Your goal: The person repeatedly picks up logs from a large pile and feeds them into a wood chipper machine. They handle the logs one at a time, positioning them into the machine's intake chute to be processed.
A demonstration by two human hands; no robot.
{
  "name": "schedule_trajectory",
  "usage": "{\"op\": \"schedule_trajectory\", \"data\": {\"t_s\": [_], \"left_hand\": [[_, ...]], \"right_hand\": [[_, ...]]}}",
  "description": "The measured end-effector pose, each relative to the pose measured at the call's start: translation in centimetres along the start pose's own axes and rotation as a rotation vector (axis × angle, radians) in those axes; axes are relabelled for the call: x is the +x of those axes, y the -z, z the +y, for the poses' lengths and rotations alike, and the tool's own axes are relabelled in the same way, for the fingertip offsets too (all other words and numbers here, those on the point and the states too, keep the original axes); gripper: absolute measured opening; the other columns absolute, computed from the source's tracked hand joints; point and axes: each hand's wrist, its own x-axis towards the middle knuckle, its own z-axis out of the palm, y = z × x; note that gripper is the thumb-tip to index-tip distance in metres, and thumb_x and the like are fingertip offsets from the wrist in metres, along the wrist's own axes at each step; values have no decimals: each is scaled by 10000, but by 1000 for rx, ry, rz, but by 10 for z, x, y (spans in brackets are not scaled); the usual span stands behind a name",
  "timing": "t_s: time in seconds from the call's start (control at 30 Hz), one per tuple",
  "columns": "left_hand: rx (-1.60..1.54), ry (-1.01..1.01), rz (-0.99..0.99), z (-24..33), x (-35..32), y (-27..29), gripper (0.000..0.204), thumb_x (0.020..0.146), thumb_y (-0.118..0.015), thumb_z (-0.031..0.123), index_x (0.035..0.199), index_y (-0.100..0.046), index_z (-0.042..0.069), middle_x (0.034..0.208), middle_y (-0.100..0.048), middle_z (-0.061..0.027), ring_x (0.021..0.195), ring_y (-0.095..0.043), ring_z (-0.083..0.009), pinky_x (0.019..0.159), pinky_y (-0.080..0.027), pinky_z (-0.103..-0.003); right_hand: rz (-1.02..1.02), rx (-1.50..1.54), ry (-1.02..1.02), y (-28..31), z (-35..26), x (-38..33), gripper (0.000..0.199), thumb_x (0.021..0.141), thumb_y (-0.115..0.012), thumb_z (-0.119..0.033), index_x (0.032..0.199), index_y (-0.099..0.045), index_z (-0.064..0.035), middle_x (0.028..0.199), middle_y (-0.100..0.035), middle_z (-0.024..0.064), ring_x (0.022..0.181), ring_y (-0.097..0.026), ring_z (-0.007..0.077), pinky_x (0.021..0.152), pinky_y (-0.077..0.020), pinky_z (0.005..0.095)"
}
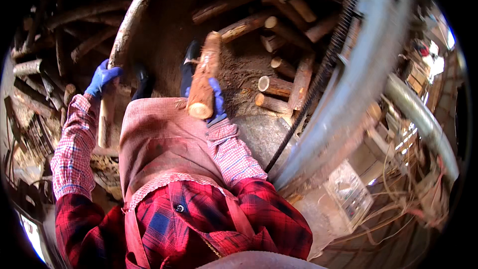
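Note:
My left hand, in a blue glove, is closed around a long, thin wooden pole. The pole slants up past the top edge, and its lower end hangs beside my forearm. In front of my apron, my right hand, gloved in blue as well, grips a short log with rough reddish-brown bark. Its pale cut end faces me and its other end points away. Part of the right hand is hidden behind this log.
Several cut logs lie piled on the dirt floor ahead to the right. Longer branches are heaped at the far left. Close on my right stands a large blue-grey metal machine frame with a dark toothed or coiled strip. Loose cables trail beyond it.

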Motion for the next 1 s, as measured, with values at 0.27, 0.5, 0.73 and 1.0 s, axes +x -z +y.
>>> {"op": "schedule_trajectory", "data": {"t_s": [0.27,0.5,0.73,1.0], "left_hand": [[-581,120,-305,160,-49,-133,275,895,-595,316,1051,-644,95,936,-643,-44,870,-599,-157,821,-497,-316],[-233,-618,-323,222,-97,-180,301,902,-572,260,1105,-626,44,985,-649,-56,938,-603,-165,851,-492,-314],[-90,-888,-323,346,-185,-247,304,812,-666,208,1034,-632,3,907,-650,-58,817,-600,-142,747,-478,-274],[-194,-850,-306,352,-207,-271,367,817,-654,259,1061,-625,-13,900,-669,-79,809,-627,-167,762,-500,-303]], "right_hand": [[-75,-793,411,-77,-23,-86,759,781,-765,-419,1314,-440,13,1204,-564,133,1174,-504,235,1087,-340,405],[-359,-702,567,-147,-57,-101,1022,659,-883,-189,1474,-276,-78,1349,-509,86,1231,-487,230,1094,-349,424],[-111,-1054,1265,-178,-191,-173,847,728,-790,-130,1438,-338,-33,1291,-556,143,1104,-599,267,1035,-446,373],[285,-1572,1571,-221,-382,-268,935,675,-813,-352,1447,-368,-70,1274,-576,231,1169,-580,325,1030,-462,389]]}}
